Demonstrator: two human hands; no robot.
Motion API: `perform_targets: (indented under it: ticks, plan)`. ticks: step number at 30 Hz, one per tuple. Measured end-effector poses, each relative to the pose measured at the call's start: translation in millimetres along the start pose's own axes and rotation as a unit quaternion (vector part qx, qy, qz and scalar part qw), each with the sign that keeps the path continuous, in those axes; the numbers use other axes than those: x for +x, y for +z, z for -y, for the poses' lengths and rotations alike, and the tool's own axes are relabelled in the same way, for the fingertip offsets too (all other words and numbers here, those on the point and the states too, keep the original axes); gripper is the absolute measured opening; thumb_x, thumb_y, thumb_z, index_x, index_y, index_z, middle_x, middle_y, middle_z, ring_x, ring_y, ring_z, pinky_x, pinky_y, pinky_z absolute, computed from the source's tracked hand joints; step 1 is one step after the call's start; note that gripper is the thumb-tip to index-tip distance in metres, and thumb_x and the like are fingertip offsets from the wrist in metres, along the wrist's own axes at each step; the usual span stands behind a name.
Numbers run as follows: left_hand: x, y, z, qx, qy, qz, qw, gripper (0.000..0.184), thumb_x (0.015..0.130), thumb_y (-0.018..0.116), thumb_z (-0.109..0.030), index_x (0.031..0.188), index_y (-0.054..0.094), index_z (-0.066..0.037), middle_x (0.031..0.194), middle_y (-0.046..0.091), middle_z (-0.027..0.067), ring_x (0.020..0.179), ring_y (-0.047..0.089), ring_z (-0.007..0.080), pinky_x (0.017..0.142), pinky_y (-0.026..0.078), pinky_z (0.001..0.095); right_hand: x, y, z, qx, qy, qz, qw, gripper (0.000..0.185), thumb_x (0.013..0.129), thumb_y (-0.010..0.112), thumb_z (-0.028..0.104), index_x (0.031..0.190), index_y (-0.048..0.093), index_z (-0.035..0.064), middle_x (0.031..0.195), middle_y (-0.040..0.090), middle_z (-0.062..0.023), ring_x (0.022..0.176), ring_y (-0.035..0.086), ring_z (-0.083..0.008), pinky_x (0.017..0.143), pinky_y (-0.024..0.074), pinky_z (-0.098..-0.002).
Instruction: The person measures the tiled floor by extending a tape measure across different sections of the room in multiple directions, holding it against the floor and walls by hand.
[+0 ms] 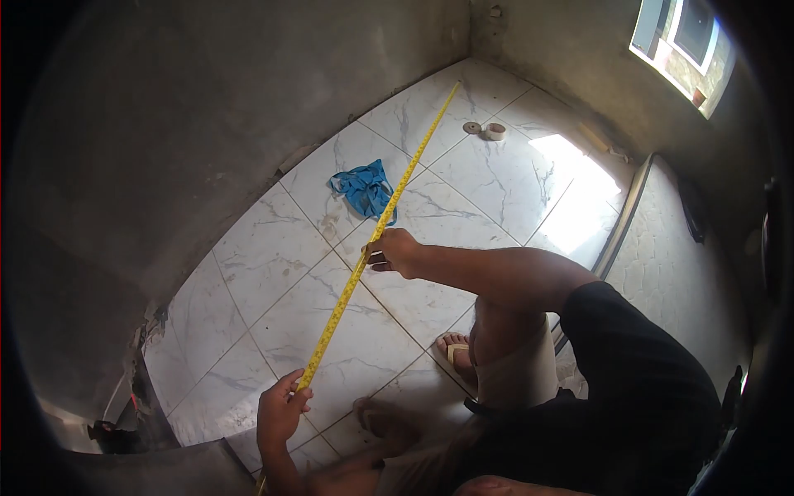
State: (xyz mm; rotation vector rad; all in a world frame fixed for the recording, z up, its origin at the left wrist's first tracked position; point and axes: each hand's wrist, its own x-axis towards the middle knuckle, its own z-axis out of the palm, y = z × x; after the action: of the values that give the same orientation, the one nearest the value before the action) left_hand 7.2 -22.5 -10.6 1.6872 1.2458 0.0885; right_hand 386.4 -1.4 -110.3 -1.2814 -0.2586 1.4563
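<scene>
A yellow tape measure [340, 312] stretches diagonally from the bottom left toward the far corner of the room. Its blade has black markings. Near the bottom left, my left hand [279, 410] is closed on the blade between thumb and fingers. Further up, about midway along, my right hand [395, 251] grips the same blade with bent fingers. Just beyond that hand, a crumpled blue cloth or bag [364, 187] lies on the floor, with the blade passing over or beside its right edge. The tape's case is not clearly visible.
White marble-patterned tiles [289, 240] cover the floor. A tape-like roll [495, 131] and a small round disc [471, 128] sit near the far corner. Bare grey walls rise behind. A mattress-like pad [662, 256] lies at right, below a window [691, 37]. My sandalled foot [456, 351] is close by.
</scene>
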Motion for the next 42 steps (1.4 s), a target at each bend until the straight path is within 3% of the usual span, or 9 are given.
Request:
perform_targets:
  ticks: [5, 9, 15, 19, 27, 33, 36, 39, 42]
  plan:
    - [3, 2, -1, -0.079, 0.014, -0.009, 0.997, 0.043, 0.090, 0.062, -0.004, 0.132, 0.056, 0.000, 0.088, 0.067, 0.0076, 0.066, 0.061, 0.0093, 0.064, 0.053, 0.0248, -14, 5, -1, 0.044, 0.046, -0.003, 0.998, 0.013, 0.096, 0.058, 0.013, 0.102, 0.057, 0.0012, 0.096, 0.067, -0.0093, 0.083, 0.068, -0.0221, 0.074, 0.0565, -0.0358]
    - [9, 9, -9, -0.038, 0.029, -0.008, 0.999, 0.043, 0.090, 0.062, -0.005, 0.132, 0.056, 0.000, 0.088, 0.068, 0.0072, 0.066, 0.062, 0.0098, 0.064, 0.053, 0.0251, -28, 28, -18, 0.000, 0.102, 0.104, 0.989, 0.013, 0.097, 0.057, 0.012, 0.103, 0.056, 0.0015, 0.097, 0.067, -0.0105, 0.084, 0.068, -0.0226, 0.074, 0.0576, -0.0344]
    - [3, 5, -16, 0.025, 0.013, -0.015, 0.999, 0.040, 0.089, 0.066, -0.009, 0.129, 0.060, -0.003, 0.081, 0.069, 0.0066, 0.067, 0.063, 0.0099, 0.063, 0.051, 0.0259, -7, 17, -8, 0.006, 0.004, 0.032, 0.999, 0.026, 0.091, 0.064, 0.004, 0.114, 0.053, 0.0014, 0.097, 0.066, -0.0104, 0.082, 0.068, -0.0208, 0.072, 0.0584, -0.0333]
    - [0, -6, 0, 0.087, 0.033, -0.012, 0.996, 0.039, 0.089, 0.066, -0.005, 0.128, 0.061, -0.002, 0.080, 0.064, 0.0024, 0.071, 0.059, 0.0067, 0.067, 0.049, 0.0228, 6, -8, 6, 0.035, -0.080, -0.042, 0.995, 0.043, 0.091, 0.062, 0.002, 0.130, 0.042, -0.0008, 0.101, 0.065, -0.0099, 0.089, 0.066, -0.0210, 0.081, 0.0566, -0.0343]
    - [9, 5, -5, 0.066, 0.054, -0.035, 0.996, 0.037, 0.088, 0.068, -0.013, 0.124, 0.064, -0.005, 0.078, 0.067, 0.0050, 0.064, 0.060, 0.0097, 0.063, 0.049, 0.0265, -31, 22, -6, 0.011, 0.069, 0.109, 0.992, 0.034, 0.095, 0.058, 0.005, 0.122, 0.039, 0.0055, 0.102, 0.065, -0.0124, 0.095, 0.067, -0.0232, 0.081, 0.0572, -0.0383]
    - [1, 1, -12, 0.029, 0.038, -0.021, 0.999, 0.036, 0.089, 0.065, -0.012, 0.124, 0.063, -0.003, 0.079, 0.067, 0.0061, 0.062, 0.062, 0.0113, 0.061, 0.050, 0.0267, 3, 3, 10, 0.046, -0.055, 0.003, 0.997, 0.015, 0.099, 0.053, 0.011, 0.112, 0.047, 0.0058, 0.103, 0.065, -0.0082, 0.091, 0.066, -0.0215, 0.085, 0.0547, -0.0374]
    - [1, -2, -8, 0.007, 0.047, -0.017, 0.999, 0.037, 0.090, 0.064, -0.012, 0.126, 0.062, -0.003, 0.079, 0.066, 0.0060, 0.063, 0.062, 0.0114, 0.062, 0.050, 0.0263, -9, -1, 10, 0.054, -0.014, 0.006, 0.998, 0.014, 0.100, 0.051, 0.014, 0.110, 0.049, 0.0052, 0.102, 0.065, -0.0084, 0.090, 0.066, -0.0208, 0.085, 0.0544, -0.0367]
    - [6, -2, -11, -0.028, 0.035, -0.025, 0.999, 0.038, 0.091, 0.063, -0.012, 0.128, 0.060, -0.003, 0.080, 0.066, 0.0062, 0.064, 0.061, 0.0108, 0.062, 0.050, 0.0260, -19, 9, -1, -0.010, 0.052, 0.107, 0.993, 0.015, 0.097, 0.056, 0.011, 0.109, 0.051, 0.0040, 0.104, 0.064, -0.0098, 0.089, 0.066, -0.0215, 0.078, 0.0566, -0.0351]
    - [8, 1, -18, -0.024, 0.033, -0.008, 0.999, 0.037, 0.090, 0.061, -0.006, 0.127, 0.059, 0.000, 0.081, 0.064, 0.0056, 0.066, 0.059, 0.0093, 0.063, 0.050, 0.0248, -12, 13, -8, -0.006, 0.041, 0.085, 0.995, 0.018, 0.091, 0.063, 0.006, 0.106, 0.054, 0.0016, 0.100, 0.065, -0.0115, 0.085, 0.068, -0.0235, 0.075, 0.0594, -0.0364]
